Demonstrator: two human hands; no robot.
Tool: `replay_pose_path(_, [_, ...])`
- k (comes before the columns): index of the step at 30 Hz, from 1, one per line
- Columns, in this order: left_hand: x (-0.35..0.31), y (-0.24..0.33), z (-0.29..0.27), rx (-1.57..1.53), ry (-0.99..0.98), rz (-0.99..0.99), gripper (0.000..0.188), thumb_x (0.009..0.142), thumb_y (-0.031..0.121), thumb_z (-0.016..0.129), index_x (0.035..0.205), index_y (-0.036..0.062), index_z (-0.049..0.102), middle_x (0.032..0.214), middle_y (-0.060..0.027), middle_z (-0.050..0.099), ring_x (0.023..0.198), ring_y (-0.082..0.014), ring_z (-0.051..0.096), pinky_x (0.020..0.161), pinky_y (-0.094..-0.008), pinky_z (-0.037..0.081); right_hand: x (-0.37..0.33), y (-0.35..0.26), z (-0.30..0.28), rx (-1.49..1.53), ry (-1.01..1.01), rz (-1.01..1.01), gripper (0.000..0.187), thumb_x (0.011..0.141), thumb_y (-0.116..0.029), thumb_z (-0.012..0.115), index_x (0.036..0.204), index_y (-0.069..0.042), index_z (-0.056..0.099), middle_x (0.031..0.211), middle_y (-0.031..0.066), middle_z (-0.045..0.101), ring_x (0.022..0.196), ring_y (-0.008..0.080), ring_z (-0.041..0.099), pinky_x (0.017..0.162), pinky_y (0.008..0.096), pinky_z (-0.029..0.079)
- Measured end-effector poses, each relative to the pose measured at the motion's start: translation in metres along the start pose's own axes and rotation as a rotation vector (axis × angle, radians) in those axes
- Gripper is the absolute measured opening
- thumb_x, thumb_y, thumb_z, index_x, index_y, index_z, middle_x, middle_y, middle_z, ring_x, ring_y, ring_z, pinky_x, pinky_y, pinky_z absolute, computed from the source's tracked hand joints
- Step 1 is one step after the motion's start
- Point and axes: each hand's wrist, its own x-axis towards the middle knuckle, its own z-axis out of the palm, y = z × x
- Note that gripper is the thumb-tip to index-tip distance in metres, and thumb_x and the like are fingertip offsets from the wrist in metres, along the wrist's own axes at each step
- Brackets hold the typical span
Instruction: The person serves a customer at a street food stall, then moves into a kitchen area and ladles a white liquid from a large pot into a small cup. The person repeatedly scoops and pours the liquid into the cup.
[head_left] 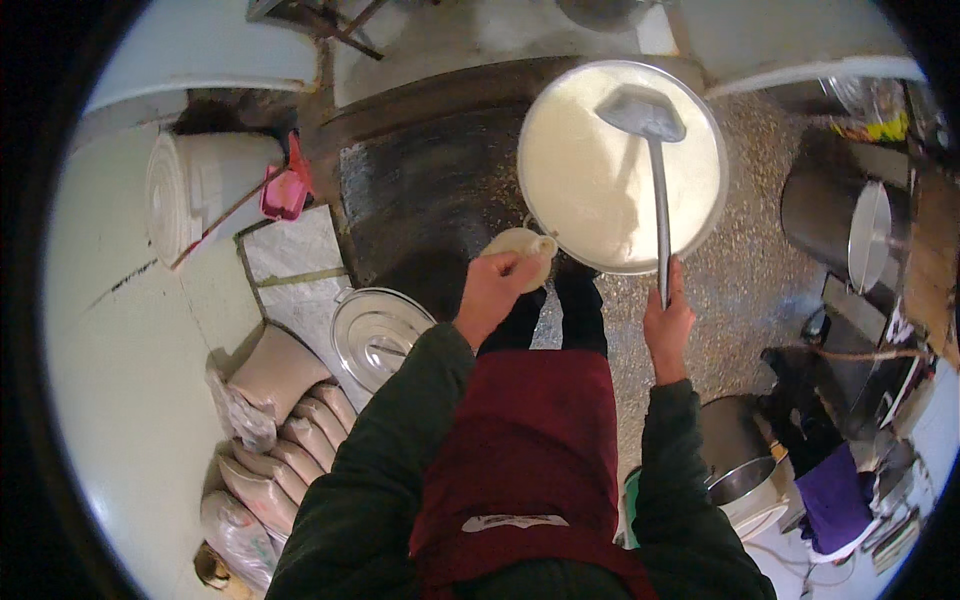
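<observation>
A large round metal pot (530,205), filled with pale cream-coloured liquid (590,170), stands in front of me. My right hand (668,330) is wrapped round the handle of a long metal paddle (660,200). The paddle's broad grey blade is over the far part of the pot, and I cannot tell whether it touches the liquid. Left of the pot's near rim, my left hand (492,292) grips a small cream-coloured round container (518,243). A knob or spout-like part sticks out beside my fingers. What is inside it cannot be made out.
A lidded metal pot (380,335) sits left of me, above stacked filled bags (285,440). A big white roll (210,190) and a pink dustpan (285,190) are farther left. Metal pots (735,440) and dark and purple cloth (835,505) lie at right.
</observation>
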Motion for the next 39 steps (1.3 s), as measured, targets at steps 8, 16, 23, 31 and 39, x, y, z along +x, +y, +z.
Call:
replay_pose_path(8, [-0.019,-0.005,-0.015,0.077,0.060,0.020,0.049,0.101,0.032,0.077,0.074,-0.0039,0.058,0.064,-0.0036,0.040,0.065,-0.0066,0.039,0.055,-0.0344,0.036,0.113,-0.004,-0.008,-0.154,-0.318,0.040,0.067,0.094,-0.015,0.070,0.159,-0.011,0.053,0.132,0.0293,0.070,0.118,0.0468,0.071,0.101,0.0505,0.058])
replay_pose_path(16, [-0.011,-0.010,-0.024,0.125,0.139,0.064,0.056,0.099,0.037,0.079,0.067,-0.0038,0.056,0.058,-0.0087,0.039,0.056,-0.0161,0.035,0.053,-0.0409,0.033,0.181,-0.017,0.006,-0.006,-0.520,0.357,0.070,0.093,-0.011,0.065,0.161,-0.013,0.053,0.088,0.0180,0.076,0.057,0.0252,0.071,0.054,0.0391,0.058])
replay_pose_path(23, [0.025,0.006,-0.019,0.290,0.129,0.060,0.054,0.100,0.049,0.073,0.083,-0.0019,0.076,0.067,-0.0242,0.064,0.062,-0.0378,0.067,0.062,-0.0507,0.048,0.167,0.013,0.056,-0.035,-0.512,0.220,0.069,0.092,-0.012,0.061,0.160,-0.016,0.053,0.097,0.0219,0.078,0.062,0.0310,0.074,0.061,0.0446,0.062])
replay_pose_path(31, [0.109,0.022,0.014,0.577,-0.101,0.048,0.054,0.096,0.053,0.072,0.085,0.0005,0.080,0.077,-0.0226,0.073,0.072,-0.0422,0.072,0.069,-0.0524,0.055,0.058,0.032,0.073,-0.107,-0.445,0.092,0.073,0.092,-0.019,0.067,0.163,-0.020,0.048,0.109,0.0327,0.074,0.099,0.0508,0.073,0.092,0.0574,0.058])
replay_pose_path(39, [0.163,0.055,0.084,0.943,-0.193,0.000,0.058,0.089,0.053,0.075,0.111,-0.0002,0.078,0.111,-0.0238,0.079,0.105,-0.0434,0.075,0.093,-0.0494,0.060,-0.089,0.021,0.026,0.250,-0.211,0.121,0.074,0.093,-0.012,0.072,0.162,-0.024,0.051,0.107,0.0316,0.074,0.093,0.0515,0.073,0.083,0.0531,0.060])
